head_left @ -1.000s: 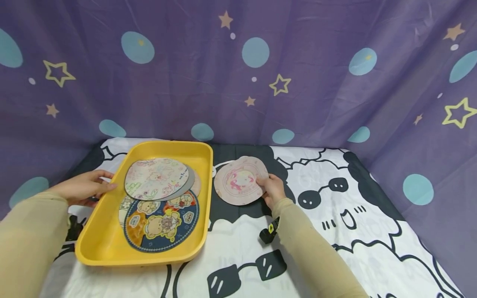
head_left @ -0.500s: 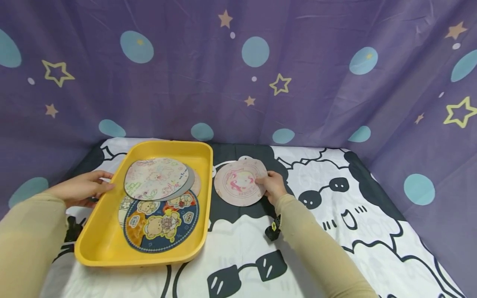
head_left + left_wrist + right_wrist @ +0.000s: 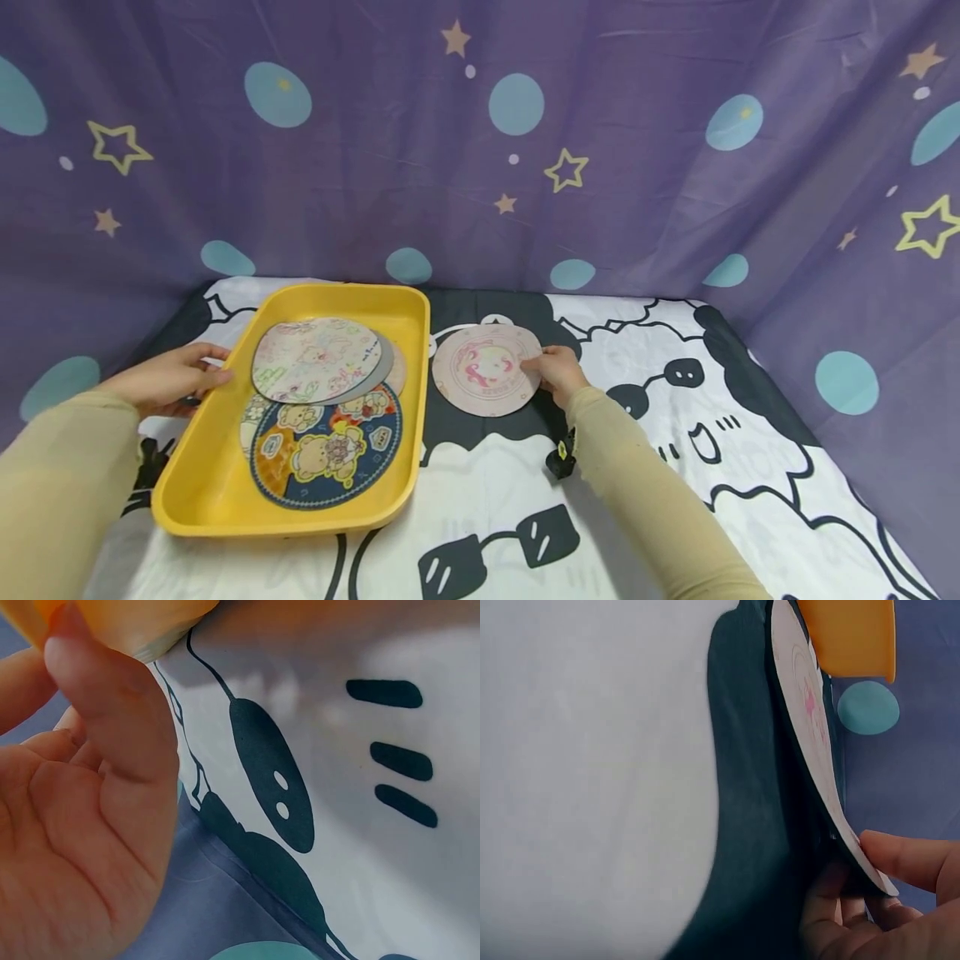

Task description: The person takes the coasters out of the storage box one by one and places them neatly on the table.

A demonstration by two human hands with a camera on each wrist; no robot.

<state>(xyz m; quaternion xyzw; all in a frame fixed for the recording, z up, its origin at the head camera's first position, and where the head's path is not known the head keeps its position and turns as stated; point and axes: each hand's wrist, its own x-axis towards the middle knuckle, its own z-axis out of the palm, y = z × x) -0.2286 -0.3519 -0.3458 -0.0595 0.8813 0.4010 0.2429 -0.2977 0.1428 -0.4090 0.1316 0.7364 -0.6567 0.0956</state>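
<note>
My right hand (image 3: 562, 372) pinches the right edge of a pink round mouse pad (image 3: 468, 392), thumb on top and fingers beneath. In the right wrist view the pad (image 3: 804, 712) shows as a thin sheet with a dark underside, bending slightly near the fingers. My left hand (image 3: 168, 379) grips the left rim of a yellow tray (image 3: 206, 500). The left wrist view shows the thumb (image 3: 112, 705) against the orange-looking tray wall. Inside the tray lie a navy bear-print pad (image 3: 326, 471), a pale patterned pad (image 3: 315, 358) and others partly hidden under them.
A black-and-white cartoon cloth (image 3: 480, 475) covers the table. Behind it hangs a purple curtain (image 3: 450, 208) with stars and blue ovals. The pink pad is just right of the tray's right wall. A black wrist camera (image 3: 561, 460) sits at the right wrist.
The pink pad's far edge has come down and it looks flatter. My right hand has shifted slightly right with it. My left hand and the tray have stayed in place.
</note>
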